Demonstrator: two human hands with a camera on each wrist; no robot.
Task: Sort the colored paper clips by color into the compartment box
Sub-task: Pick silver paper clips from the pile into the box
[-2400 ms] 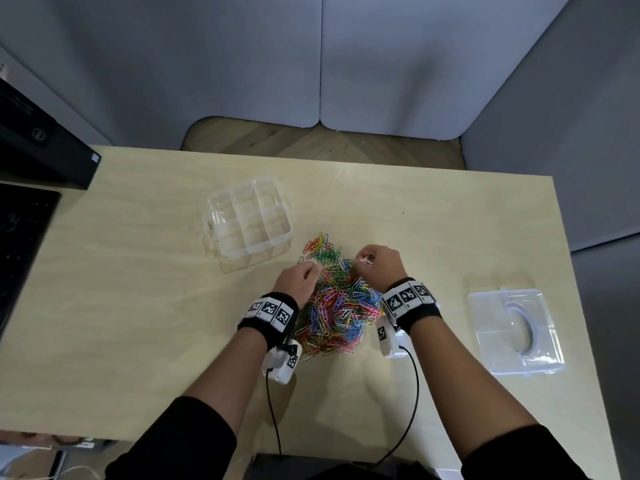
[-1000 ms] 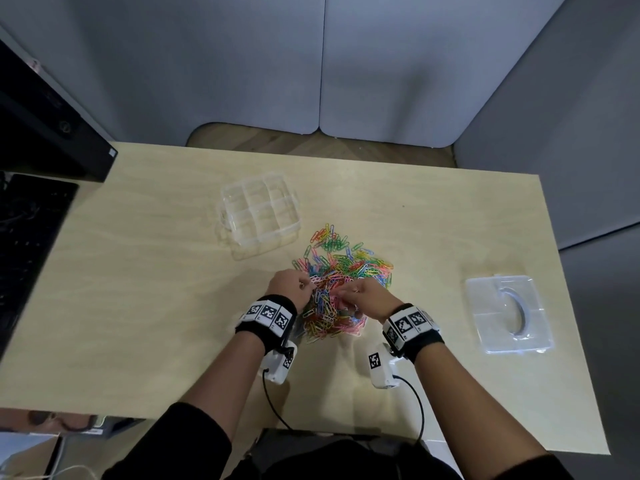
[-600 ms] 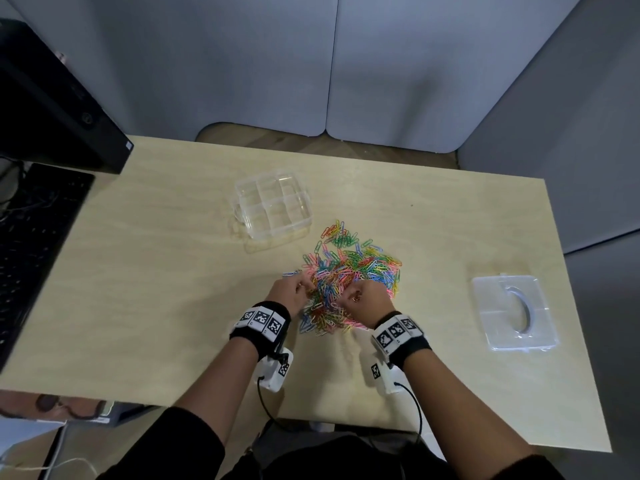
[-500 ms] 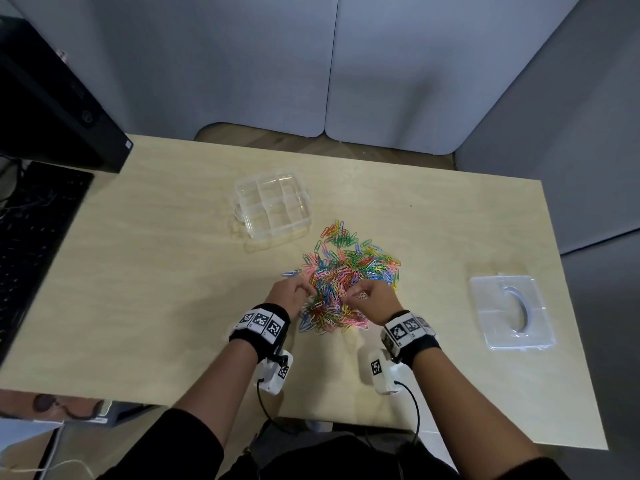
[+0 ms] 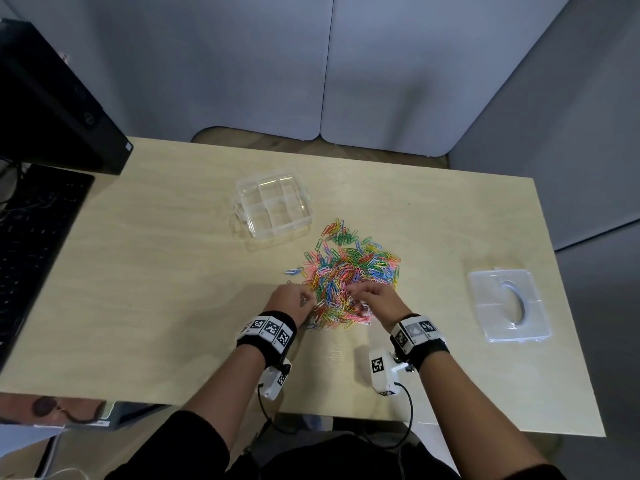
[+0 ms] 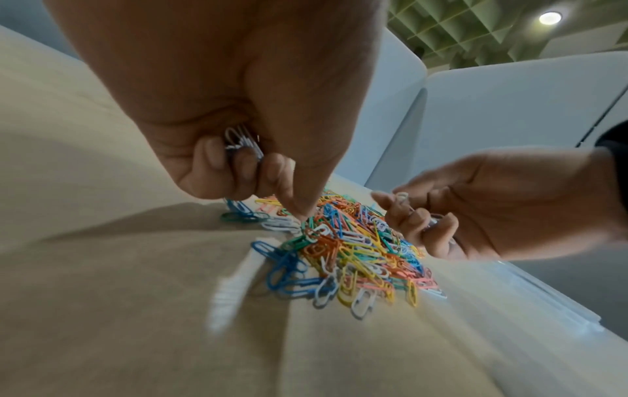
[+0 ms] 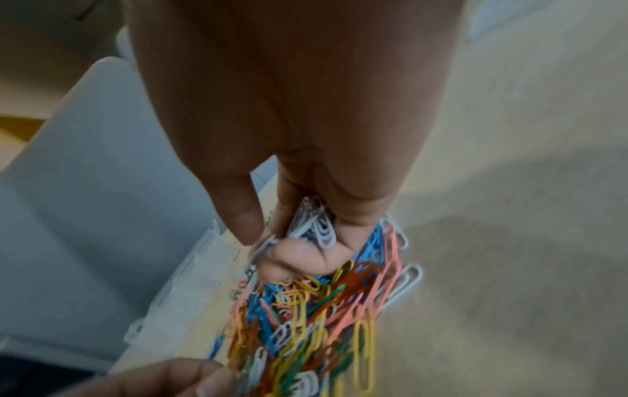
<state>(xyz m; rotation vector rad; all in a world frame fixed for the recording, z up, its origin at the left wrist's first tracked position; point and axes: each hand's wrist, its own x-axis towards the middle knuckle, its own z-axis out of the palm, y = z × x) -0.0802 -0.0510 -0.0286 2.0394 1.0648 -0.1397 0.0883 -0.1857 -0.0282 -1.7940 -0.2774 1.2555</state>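
Head view shows the table (image 5: 156, 271) carrying the clear compartment box (image 5: 273, 206), lid off and just beyond the pile of paper clips (image 5: 349, 271), probably so sorted clips travel a short way. Both hands work the pile's near edge: the left hand (image 5: 291, 303) and right hand (image 5: 381, 301) each curl around a small bunch of white clips (image 7: 314, 223), seemingly gathering one color before dropping it in.

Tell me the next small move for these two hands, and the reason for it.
Probably carry the white clips over to the compartment box and drop them into one compartment. The right hand and the left hand each already grip a bunch of white clips, the box compartments look empty, and both hands hover at the near edge of the mixed pile.
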